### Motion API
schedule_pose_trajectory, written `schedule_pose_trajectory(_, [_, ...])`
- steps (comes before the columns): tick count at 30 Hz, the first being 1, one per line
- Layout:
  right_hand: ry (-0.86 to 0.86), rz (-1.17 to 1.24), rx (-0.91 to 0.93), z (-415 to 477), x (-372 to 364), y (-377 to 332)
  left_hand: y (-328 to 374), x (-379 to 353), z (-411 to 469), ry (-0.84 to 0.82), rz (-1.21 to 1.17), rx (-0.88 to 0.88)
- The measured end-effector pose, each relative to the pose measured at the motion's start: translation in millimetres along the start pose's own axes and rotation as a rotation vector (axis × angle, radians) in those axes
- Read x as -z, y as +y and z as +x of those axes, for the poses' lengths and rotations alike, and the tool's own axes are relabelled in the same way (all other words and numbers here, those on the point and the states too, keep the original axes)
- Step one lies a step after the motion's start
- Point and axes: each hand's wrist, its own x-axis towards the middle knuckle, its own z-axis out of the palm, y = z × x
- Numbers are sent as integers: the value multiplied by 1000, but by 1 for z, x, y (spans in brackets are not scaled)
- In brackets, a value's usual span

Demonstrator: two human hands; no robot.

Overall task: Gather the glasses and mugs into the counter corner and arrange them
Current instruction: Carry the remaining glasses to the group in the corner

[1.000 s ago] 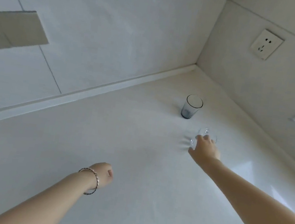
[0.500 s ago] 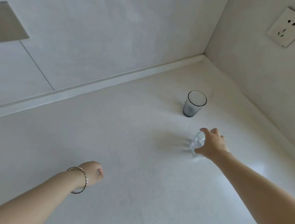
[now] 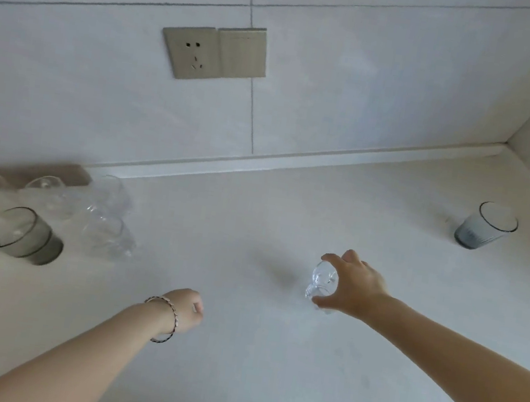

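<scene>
While the right hand grips a clear glass, left hand fisted, empty, blue glass near corner of desk.

Small glass sits between thumb and fingers of the right hand, over the counter. Lone tumbler stands beyond and right of that hand, well apart. Group of glasses stands left of and beyond the left hand, by the wall.
</scene>
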Motion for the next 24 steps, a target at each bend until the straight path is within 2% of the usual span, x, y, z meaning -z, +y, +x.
schedule_pose_trajectory(15, [-122,-80,329,-37,-116,-384,-352,-13,-128,82,-208,251])
schedule_pose_trajectory(20, [-84,-51,313,-21,-141,-476,-410,-18,-150,81,-285,330])
schedule_pose_trajectory(24, [-40,-34,234,-3,-153,-517,-426,-22,-151,104,-315,340])
